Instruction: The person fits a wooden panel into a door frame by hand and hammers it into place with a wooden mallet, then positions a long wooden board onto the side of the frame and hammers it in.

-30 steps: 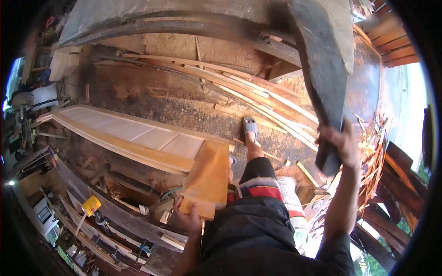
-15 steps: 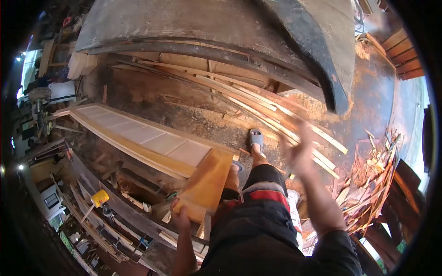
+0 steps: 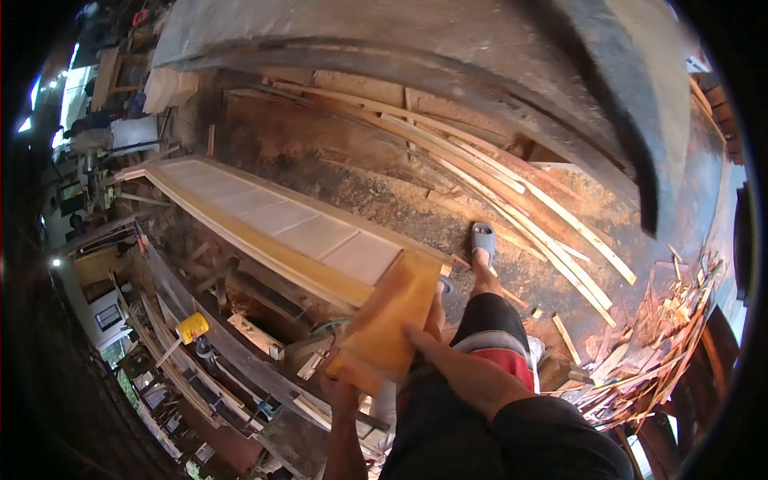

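A long framed wooden door (image 3: 364, 298) with pale inset panels (image 3: 272, 216) slants away from me toward the far left. Its near end is a broad orange-yellow board (image 3: 392, 320), raised close to my legs. My left hand (image 3: 342, 388) is closed around the near left corner, part of its fingers hidden by the wood. On the right edge, my right hand (image 3: 422, 346) grips the same end, its fingers mostly concealed at the edge.
Long thin wood strips (image 3: 512, 196) lie on the dusty floor ahead, beside a big worn table (image 3: 384, 32). A scrap heap (image 3: 656, 336) is at the right. Left stands a dark beam (image 3: 216, 332) with a yellow can (image 3: 192, 327). My sandalled foot (image 3: 482, 244) is near the strips.
My right hand has come down from the air at the right onto the door's near end. The left hand keeps its hold. The whole view has shifted, moving things right in the picture.
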A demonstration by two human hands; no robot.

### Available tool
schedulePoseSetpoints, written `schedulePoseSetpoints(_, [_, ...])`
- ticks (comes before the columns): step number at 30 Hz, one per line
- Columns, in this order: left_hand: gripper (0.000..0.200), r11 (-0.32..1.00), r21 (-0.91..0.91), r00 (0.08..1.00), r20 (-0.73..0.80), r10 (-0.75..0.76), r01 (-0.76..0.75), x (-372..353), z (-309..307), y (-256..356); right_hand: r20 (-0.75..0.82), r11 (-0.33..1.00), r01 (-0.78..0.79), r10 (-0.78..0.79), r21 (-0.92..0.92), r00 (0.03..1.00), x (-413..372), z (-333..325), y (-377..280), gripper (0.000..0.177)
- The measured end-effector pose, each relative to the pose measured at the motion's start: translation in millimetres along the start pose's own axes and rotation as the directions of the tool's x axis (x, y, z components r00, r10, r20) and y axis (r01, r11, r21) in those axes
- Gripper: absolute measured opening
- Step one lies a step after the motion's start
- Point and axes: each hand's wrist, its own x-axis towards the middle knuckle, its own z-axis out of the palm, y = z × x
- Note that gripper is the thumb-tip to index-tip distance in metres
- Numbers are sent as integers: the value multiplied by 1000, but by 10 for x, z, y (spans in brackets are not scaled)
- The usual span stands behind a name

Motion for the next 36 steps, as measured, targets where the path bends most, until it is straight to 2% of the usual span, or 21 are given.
schedulePoseSetpoints(1, [51,1000,22,1000,19,8,-9,13,-27,24,-44,996,-20,24,85,999,-53,39,-10,77])
schedulePoseSetpoints(2, [50,996,87,1000,27,-2,-1,-17,-77,66,76,937,86,-118,340,990,-132,-105,36,78])
schedulePoseSetpoints(3, [50,990,140,999,42,-2,-4,6,-41,146,212,973,-161,124,166,969,-189,-174,-143,60])
schedulePoseSetpoints(5, [47,964,264,998,38,-50,38,62,-87,191,320,954,-215,141,208,937,-185,-229,-252,57])
schedulePoseSetpoints(7, [47,871,396,950,229,212,-290,191,-139,220,350,922,-291,193,255,917,-162,-221,-340,52])
schedulePoseSetpoints(8, [47,783,436,887,339,313,-443,253,-208,249,328,894,-347,250,283,911,-181,-190,-326,49])
schedulePoseSetpoints(9, [47,615,599,857,402,323,-513,329,-296,268,306,864,-395,302,312,903,-149,-157,-342,45])
schedulePoseSetpoints(11, [47,667,424,728,633,265,-612,559,-326,401,348,827,-355,209,436,914,27,-128,-138,46])
schedulePoseSetpoints(12, [47,697,313,621,746,240,-645,731,-290,472,351,794,-325,151,514,924,112,-91,-79,47])
schedulePoseSetpoints(15, [49,675,223,325,945,26,-704,957,-244,567,36,935,-160,156,316,987,-37,-7,-21,50])
schedulePoseSetpoints(16, [50,661,215,265,964,-25,-719,1000,-296,523,-73,968,-114,133,223,988,-83,2,-58,51])
schedulePoseSetpoints(18, [52,632,196,147,981,-130,-750,1035,-420,529,-24,959,-144,154,244,988,-91,-54,-106,53])
schedulePoseSetpoints(22, [45,628,23,45,999,19,-778,1119,-359,672,-72,981,-178,184,83,980,-486,-68,-564,52])
schedulePoseSetpoints(25, [40,604,-36,17,997,81,-796,1195,-157,851,-60,951,-279,288,132,956,-932,-47,-1194,49])
schedulePoseSetpoints(28, [37,549,-114,-17,984,179,-828,1292,150,822,76,960,-92,74,265,994,-396,-433,-1058,49])
schedulePoseSetpoints(30, [26,473,-168,-73,974,212,-865,1273,294,959,109,972,87,-113,218,988,-24,-621,-858,55])
schedulePoseSetpoints(31, [24,424,-129,-72,986,149,-896,1243,351,1015,-198,844,535,-517,47,833,-94,-618,-878,56])
schedulePoseSetpoints(32, [23,370,-92,-65,994,84,-925,1173,365,1077,-287,763,630,-642,-148,711,-195,-607,-874,56])
schedulePoseSetpoints(33, [21,297,-51,-64,997,-36,-954,1071,452,1198,-365,668,652,-743,-359,561,-343,-579,-906,56])
schedulePoseSetpoints(34, [22,213,-61,-72,997,-42,-975,970,541,1259,-343,738,485,-659,-470,670,-747,-661,-1099,56])
schedulePoseSetpoints(36, [24,34,-40,-42,996,-73,-999,732,674,1241,-486,738,417,-668,-531,564,-1767,-967,-1477,55])
